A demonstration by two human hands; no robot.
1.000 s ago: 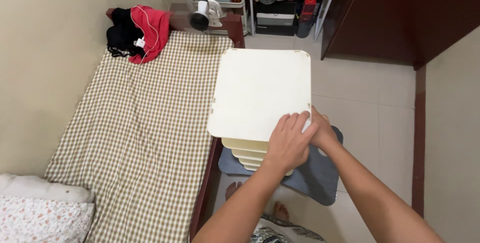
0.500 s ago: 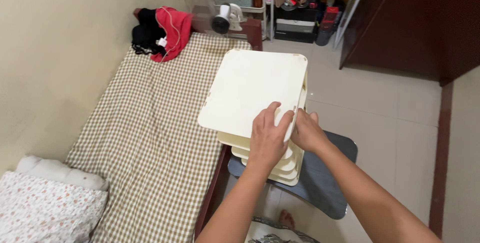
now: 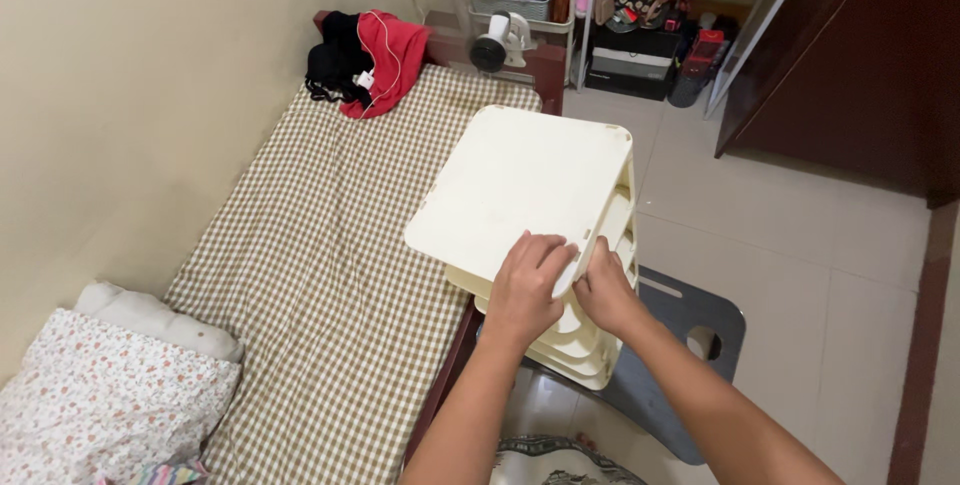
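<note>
A cream plastic drawer unit (image 3: 525, 190) with several tiers stands tilted on a grey plastic chair (image 3: 690, 320), leaning toward the bed. My left hand (image 3: 528, 285) lies flat on the near corner of its top panel, fingers curled over the edge. Against the same corner, on the side, my right hand (image 3: 604, 290) grips the panel's edge. Both forearms reach in from the bottom of the view.
A bed with a brown checked sheet (image 3: 320, 245) fills the left, with a floral pillow (image 3: 100, 395) near me and red and black clothes (image 3: 365, 50) at the far end. A small fan (image 3: 495, 43), a shelf with toys and a dark wardrobe (image 3: 850, 55) stand beyond.
The drawer unit has tipped and shifted toward the bed, showing its right side and tiers. My hands stay at its near corner, the right one now on the side edge.
</note>
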